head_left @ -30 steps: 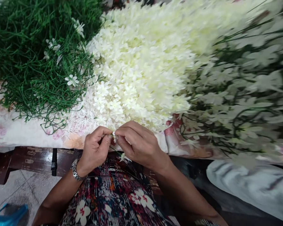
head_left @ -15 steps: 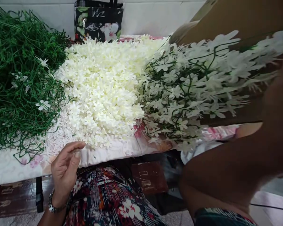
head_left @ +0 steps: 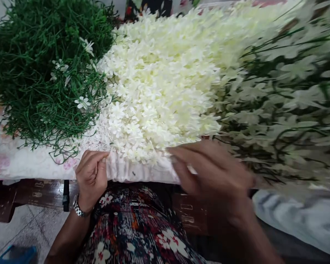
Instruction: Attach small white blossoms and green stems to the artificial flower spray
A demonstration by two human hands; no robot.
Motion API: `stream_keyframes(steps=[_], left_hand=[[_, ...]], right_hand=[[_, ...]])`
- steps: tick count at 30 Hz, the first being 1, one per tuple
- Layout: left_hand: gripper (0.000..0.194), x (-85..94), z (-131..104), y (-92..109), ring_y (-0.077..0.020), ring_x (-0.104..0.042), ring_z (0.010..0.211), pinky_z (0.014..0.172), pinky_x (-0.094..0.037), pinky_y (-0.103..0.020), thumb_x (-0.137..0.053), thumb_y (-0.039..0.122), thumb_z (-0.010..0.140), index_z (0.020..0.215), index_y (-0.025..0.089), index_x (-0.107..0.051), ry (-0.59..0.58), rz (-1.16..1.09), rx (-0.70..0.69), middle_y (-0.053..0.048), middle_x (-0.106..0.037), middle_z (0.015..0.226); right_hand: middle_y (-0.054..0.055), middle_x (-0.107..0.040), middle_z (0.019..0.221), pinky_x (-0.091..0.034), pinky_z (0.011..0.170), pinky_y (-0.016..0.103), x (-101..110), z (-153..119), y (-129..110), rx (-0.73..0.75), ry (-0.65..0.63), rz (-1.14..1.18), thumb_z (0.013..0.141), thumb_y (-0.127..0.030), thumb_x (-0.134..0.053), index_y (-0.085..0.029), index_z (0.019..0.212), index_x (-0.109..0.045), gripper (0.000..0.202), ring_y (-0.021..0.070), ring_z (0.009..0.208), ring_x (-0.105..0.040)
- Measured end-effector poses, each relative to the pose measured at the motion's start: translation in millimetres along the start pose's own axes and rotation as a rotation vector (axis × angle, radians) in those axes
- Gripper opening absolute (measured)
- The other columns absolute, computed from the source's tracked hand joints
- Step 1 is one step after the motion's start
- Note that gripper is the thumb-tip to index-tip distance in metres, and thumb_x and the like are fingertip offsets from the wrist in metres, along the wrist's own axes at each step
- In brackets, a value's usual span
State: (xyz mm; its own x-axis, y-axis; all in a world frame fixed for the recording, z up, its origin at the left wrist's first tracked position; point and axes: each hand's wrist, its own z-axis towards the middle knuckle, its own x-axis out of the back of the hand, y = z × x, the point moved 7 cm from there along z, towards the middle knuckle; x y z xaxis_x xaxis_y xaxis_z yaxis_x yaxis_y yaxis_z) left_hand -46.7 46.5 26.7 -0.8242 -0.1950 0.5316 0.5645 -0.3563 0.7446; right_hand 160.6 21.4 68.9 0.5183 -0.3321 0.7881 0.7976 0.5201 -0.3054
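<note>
My left hand [head_left: 92, 172], with a watch on the wrist, is at the table's front edge. Its thumb and fingers are pressed together; what they hold, if anything, is too small to make out. My right hand [head_left: 211, 167] is smeared by motion in front of the white flowers, its fingers pointing left toward the other hand. Whether it grips anything does not show. A thick heap of white artificial flowers [head_left: 165, 80] covers the table's middle. Left of it lies a tangled pile of green plastic stems [head_left: 49, 66], with a few white blossoms on top.
White flowers on green stems [head_left: 286, 102] fill the right side, blurred. Under everything lies a pale flowered tablecloth [head_left: 30, 159]. Behind the heap stands part of a black floral bag [head_left: 151, 7]. A pale striped cloth [head_left: 297, 220] is at the lower right.
My right hand has come in from the far right to the front of the white flowers. The thumb and fingers of my left hand have closed together. The view has swung right and nearer.
</note>
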Motion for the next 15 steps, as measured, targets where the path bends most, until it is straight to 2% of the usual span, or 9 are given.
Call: stream_keyframes(steps=[3, 4, 6, 8, 12, 15], left_hand=[[0.022, 16.3, 2.1, -6.0, -0.0153, -0.053, 0.075, 0.07, -0.042, -0.031, -0.048, 0.003, 0.071, 0.085, 0.016, -0.059, 0.066, 0.271, -0.058, -0.003, -0.058, 0.077], [0.021, 19.7, 2.6, -8.3, -0.0163, -0.052, 0.077, 0.072, -0.041, -0.033, -0.047, 0.003, 0.071, 0.084, 0.016, -0.059, 0.051, 0.377, -0.072, -0.004, -0.058, 0.077], [0.018, 19.7, 2.3, -14.0, -0.0182, -0.051, 0.078, 0.072, -0.038, -0.035, -0.049, 0.006, 0.07, 0.081, 0.016, -0.058, -0.073, 0.542, -0.089, -0.004, -0.057, 0.077], [0.015, 19.1, 0.3, -18.7, -0.0191, -0.05, 0.079, 0.072, -0.036, -0.036, -0.051, 0.011, 0.07, 0.082, 0.017, -0.058, -0.173, 0.611, -0.086, -0.005, -0.056, 0.079], [0.014, 23.0, -2.1, -21.8, -0.0199, -0.049, 0.08, 0.073, -0.035, -0.037, -0.051, 0.014, 0.071, 0.083, 0.017, -0.057, -0.142, 0.663, -0.051, -0.006, -0.055, 0.082], [0.011, 17.4, -3.6, -23.8, -0.0198, -0.048, 0.078, 0.071, -0.034, -0.037, -0.048, 0.012, 0.073, 0.077, 0.017, -0.056, -0.166, 0.71, -0.05, -0.006, -0.055, 0.078]], right_hand=[[0.004, -0.059, 0.073, -0.043, 0.065, 0.027, -37.9, 13.7, -25.1, 0.129, -0.085, 0.028, 0.072, -0.01, -0.054, -0.013, 0.085, -0.056, 0.014, 0.0136, 0.071, -0.051], [0.004, -0.058, 0.07, -0.042, 0.064, 0.027, -47.8, 16.8, -31.0, 0.143, -0.118, 0.036, 0.073, -0.01, -0.053, -0.014, 0.082, -0.057, 0.011, 0.0137, 0.071, -0.051], [0.004, -0.057, 0.067, -0.041, 0.063, 0.028, -61.3, 21.6, -40.0, 0.165, -0.157, 0.032, 0.074, -0.01, -0.051, -0.014, 0.077, -0.057, 0.008, 0.0143, 0.07, -0.051], [0.004, -0.056, 0.066, -0.04, 0.063, 0.028, -68.9, 25.6, -46.8, 0.194, -0.179, 0.018, 0.075, -0.009, -0.049, -0.015, 0.073, -0.057, 0.01, 0.0149, 0.071, -0.05], [0.005, -0.055, 0.066, -0.038, 0.062, 0.029, -76.9, 33.3, -55.0, 0.229, -0.195, 0.01, 0.075, -0.009, -0.048, -0.014, 0.073, -0.057, 0.011, 0.0156, 0.071, -0.048], [0.005, -0.055, 0.066, -0.038, 0.062, 0.029, -81.7, 36.5, -59.4, 0.247, -0.212, 0.02, 0.075, -0.01, -0.047, -0.014, 0.074, -0.058, 0.011, 0.0155, 0.07, -0.047]])
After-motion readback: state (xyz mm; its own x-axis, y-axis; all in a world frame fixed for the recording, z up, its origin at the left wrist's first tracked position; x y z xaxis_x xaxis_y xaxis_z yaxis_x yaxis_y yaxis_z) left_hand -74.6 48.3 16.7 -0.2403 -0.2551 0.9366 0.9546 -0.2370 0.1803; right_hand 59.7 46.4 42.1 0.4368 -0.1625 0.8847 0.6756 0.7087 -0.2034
